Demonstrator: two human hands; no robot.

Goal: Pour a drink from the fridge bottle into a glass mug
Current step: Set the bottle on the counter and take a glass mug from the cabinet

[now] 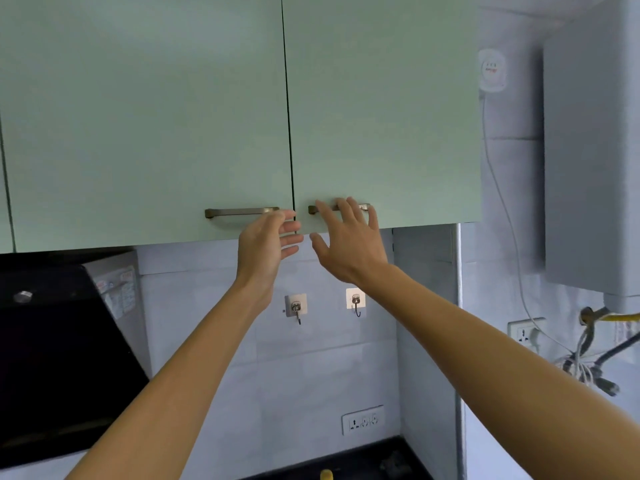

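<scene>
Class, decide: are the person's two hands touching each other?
Apart. The head view shows a gap between fingertips of the left hand and the thumb of the right hand.

Shot from one wide-angle camera worn on the head, tilted upward and forward at two pale green cabinet doors, close enough to fill the upper half of the frame. Looks along both bare forearms from below, with the left hand and right hand raised near the centre. Takes in the black range hood at lower left, the tiled wall straight ahead, a white boiler at right and a strip of dark counter along the bottom edge.
</scene>
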